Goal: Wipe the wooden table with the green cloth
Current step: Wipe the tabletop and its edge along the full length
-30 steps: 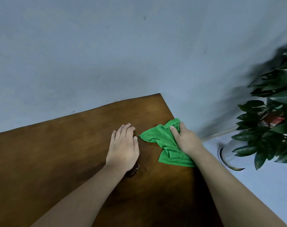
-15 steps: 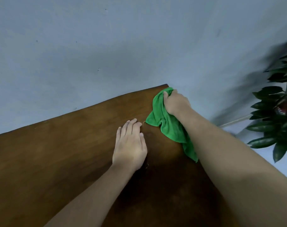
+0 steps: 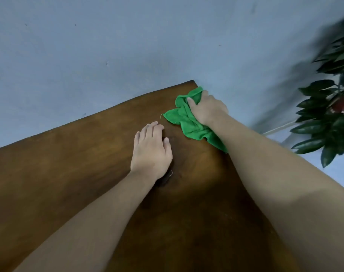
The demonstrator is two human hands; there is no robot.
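A person's right hand (image 3: 207, 108) clutches a bunched bright green cloth (image 3: 188, 122) at the brown wooden table's (image 3: 69, 173) far right corner; the left hand (image 3: 151, 152) rests flat, holding nothing. Most of the surface seems unwiped.

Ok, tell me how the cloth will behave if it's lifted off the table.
The cloth looks floppy: it is bunched in folds under the right hand, so it would probably droop. It seems thin, so likely light. Its corner already hangs past the table edge, so it should slide off easily.
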